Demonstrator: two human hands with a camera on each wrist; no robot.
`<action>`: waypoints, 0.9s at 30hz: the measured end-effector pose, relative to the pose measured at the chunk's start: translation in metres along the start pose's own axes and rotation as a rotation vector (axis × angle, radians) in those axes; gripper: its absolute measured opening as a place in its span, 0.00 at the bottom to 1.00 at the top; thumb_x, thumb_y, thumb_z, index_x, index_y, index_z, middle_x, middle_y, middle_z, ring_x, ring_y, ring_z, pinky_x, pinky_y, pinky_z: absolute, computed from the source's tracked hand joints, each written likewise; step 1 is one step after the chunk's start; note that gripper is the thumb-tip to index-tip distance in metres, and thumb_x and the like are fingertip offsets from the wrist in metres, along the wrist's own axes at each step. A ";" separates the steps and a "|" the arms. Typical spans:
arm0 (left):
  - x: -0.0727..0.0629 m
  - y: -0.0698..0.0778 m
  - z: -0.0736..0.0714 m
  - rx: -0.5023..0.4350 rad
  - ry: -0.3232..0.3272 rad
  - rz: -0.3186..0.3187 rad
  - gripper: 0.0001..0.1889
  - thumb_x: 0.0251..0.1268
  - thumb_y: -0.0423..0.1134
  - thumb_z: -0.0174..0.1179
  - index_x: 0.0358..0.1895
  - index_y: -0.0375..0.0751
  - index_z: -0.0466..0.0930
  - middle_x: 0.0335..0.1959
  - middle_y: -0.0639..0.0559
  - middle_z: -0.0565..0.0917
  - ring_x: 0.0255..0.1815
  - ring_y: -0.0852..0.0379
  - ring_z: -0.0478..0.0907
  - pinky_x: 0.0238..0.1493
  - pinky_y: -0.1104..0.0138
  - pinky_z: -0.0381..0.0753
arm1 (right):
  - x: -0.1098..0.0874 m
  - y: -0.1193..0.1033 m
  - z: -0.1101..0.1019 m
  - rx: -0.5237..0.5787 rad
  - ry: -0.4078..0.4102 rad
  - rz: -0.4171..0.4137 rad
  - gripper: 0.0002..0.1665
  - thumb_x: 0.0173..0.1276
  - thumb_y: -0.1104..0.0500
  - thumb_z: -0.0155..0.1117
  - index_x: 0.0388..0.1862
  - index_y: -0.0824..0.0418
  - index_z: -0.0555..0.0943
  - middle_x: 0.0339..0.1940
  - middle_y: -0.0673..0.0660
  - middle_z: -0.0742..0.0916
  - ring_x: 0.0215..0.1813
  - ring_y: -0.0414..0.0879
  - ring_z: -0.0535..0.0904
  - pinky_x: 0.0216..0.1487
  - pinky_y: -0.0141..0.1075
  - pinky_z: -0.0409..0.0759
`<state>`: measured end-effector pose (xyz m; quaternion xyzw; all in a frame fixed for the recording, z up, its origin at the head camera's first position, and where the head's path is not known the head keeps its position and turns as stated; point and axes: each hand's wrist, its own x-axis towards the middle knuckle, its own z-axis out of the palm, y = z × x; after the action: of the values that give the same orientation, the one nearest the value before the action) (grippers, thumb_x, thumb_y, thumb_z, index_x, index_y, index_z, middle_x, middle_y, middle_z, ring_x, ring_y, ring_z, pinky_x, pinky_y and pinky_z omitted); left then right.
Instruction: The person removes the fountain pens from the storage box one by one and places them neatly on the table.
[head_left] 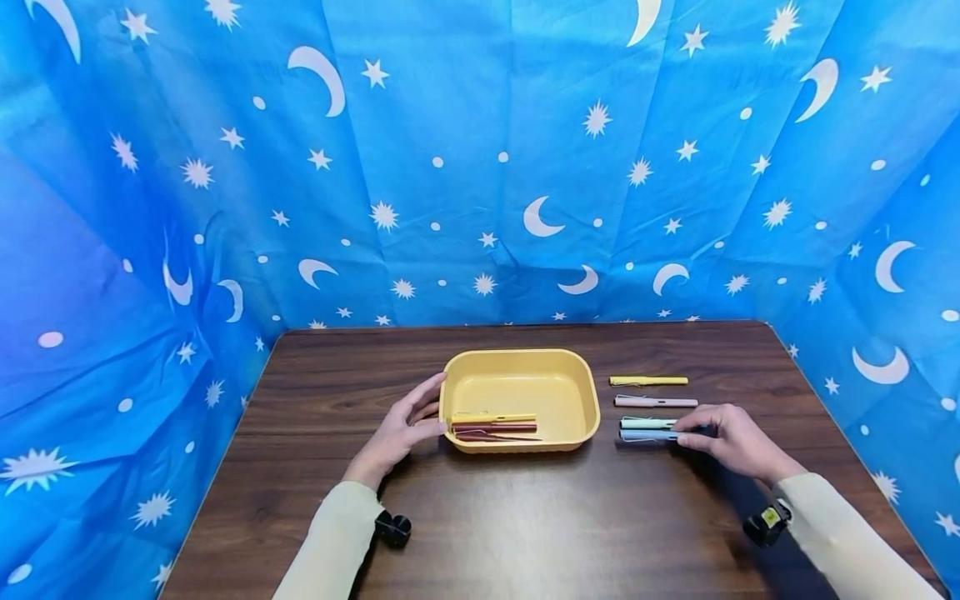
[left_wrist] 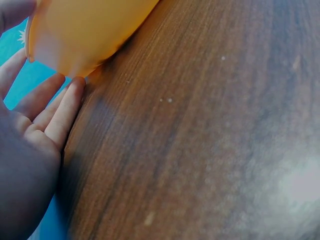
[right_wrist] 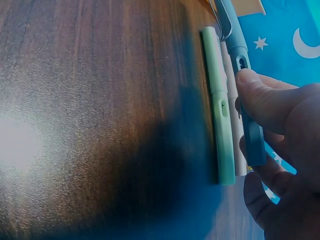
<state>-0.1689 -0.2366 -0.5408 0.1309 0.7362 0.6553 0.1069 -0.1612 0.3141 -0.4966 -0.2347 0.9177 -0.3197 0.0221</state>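
My right hand pinches a blue pen between thumb and fingers. In the right wrist view the blue pen overlaps a lilac pen and is next to a mint green pen lying on the wood. Over at the yellow tray, my left hand touches the left end with extended fingers. The left wrist view has its fingertips against the tray's outer wall. Inside the tray, near the front left, lie a yellow pen and two dark red pens.
Another yellow pen lies right of the tray, at the back of the row of pens. Everything stands on a dark brown wooden table. A blue cloth with white moons and stars hangs behind and along both sides.
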 end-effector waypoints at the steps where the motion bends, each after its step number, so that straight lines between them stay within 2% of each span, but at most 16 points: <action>1: 0.000 0.000 0.000 0.001 0.000 -0.003 0.42 0.71 0.31 0.66 0.84 0.56 0.60 0.82 0.42 0.64 0.79 0.38 0.65 0.76 0.49 0.69 | 0.000 0.001 0.000 -0.003 0.003 0.001 0.08 0.67 0.61 0.76 0.42 0.47 0.93 0.45 0.46 0.92 0.54 0.48 0.87 0.53 0.41 0.86; 8: 0.001 0.001 -0.002 0.008 0.000 -0.007 0.42 0.71 0.31 0.67 0.84 0.57 0.60 0.82 0.43 0.64 0.79 0.39 0.65 0.76 0.47 0.68 | 0.002 0.004 0.001 0.000 0.001 0.013 0.09 0.68 0.61 0.76 0.42 0.47 0.93 0.45 0.46 0.92 0.55 0.54 0.87 0.54 0.39 0.85; 15: 0.001 0.004 -0.002 0.003 0.010 -0.009 0.42 0.69 0.32 0.68 0.83 0.59 0.61 0.82 0.46 0.64 0.80 0.41 0.64 0.78 0.44 0.64 | 0.001 0.005 0.003 0.008 0.002 -0.013 0.09 0.68 0.62 0.76 0.42 0.48 0.93 0.43 0.45 0.92 0.48 0.40 0.86 0.48 0.40 0.87; 23: 0.001 -0.001 -0.003 -0.002 -0.001 -0.007 0.42 0.70 0.31 0.67 0.84 0.59 0.60 0.83 0.46 0.64 0.80 0.42 0.63 0.78 0.45 0.64 | 0.000 0.007 0.005 -0.006 -0.001 -0.027 0.09 0.68 0.62 0.76 0.42 0.49 0.93 0.42 0.44 0.92 0.46 0.38 0.86 0.47 0.39 0.86; 27: 0.002 -0.002 -0.003 -0.003 -0.004 -0.005 0.42 0.70 0.31 0.67 0.84 0.58 0.60 0.82 0.45 0.64 0.80 0.42 0.63 0.77 0.46 0.65 | -0.002 0.011 0.006 0.001 -0.007 -0.039 0.08 0.67 0.63 0.76 0.42 0.51 0.93 0.38 0.43 0.91 0.42 0.35 0.84 0.42 0.35 0.84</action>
<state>-0.1715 -0.2390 -0.5421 0.1300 0.7353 0.6560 0.1100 -0.1623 0.3191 -0.5078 -0.2537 0.9126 -0.3200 0.0190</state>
